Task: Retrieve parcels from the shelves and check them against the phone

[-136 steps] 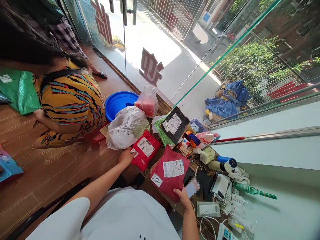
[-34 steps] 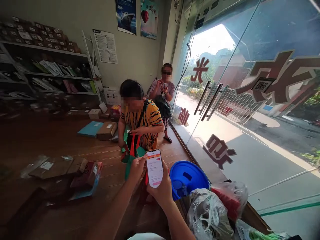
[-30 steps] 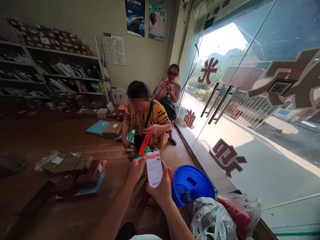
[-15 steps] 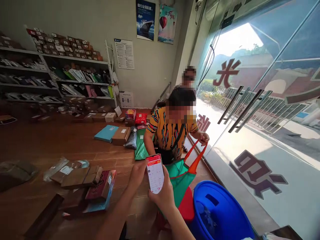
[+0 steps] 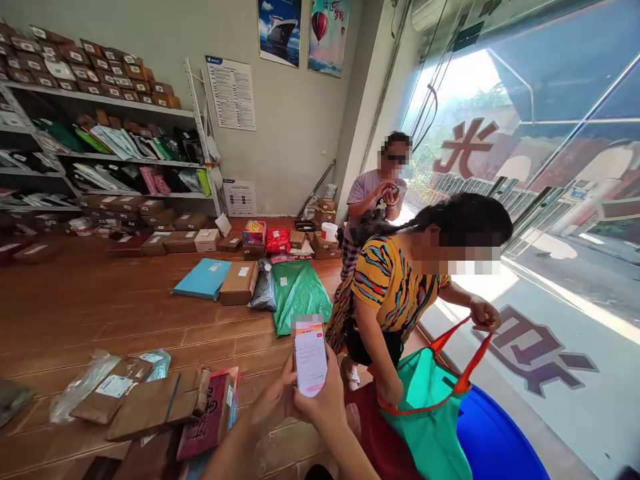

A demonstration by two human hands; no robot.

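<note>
A smartphone (image 5: 311, 363) with a lit, mostly white screen is upright in front of me at the bottom middle. My right hand (image 5: 326, 399) is wrapped round its lower right side, the thumb lying near the screen's bottom edge. From the left, my left hand (image 5: 276, 395) closes on the phone's lower left side. Its fingers are partly hidden behind the phone. To the right, a person in a patterned orange top (image 5: 395, 287) bends over a green bag (image 5: 425, 387) with orange handles, one hand on a handle and the other at its opening.
Stacked parcels (image 5: 145, 407) lie on the wooden floor at lower left. A green package (image 5: 297, 293) and a brown box (image 5: 239, 281) rest farther off. Shelves (image 5: 110, 97) with parcels line the wall. A blue tub (image 5: 500, 440) stands at right by the glass door. Another person (image 5: 373, 193) stands behind.
The person in the orange top has moved right with the bag, now bending over it and covering much of the blue tub. The phone screen shows a different page. My view has shifted.
</note>
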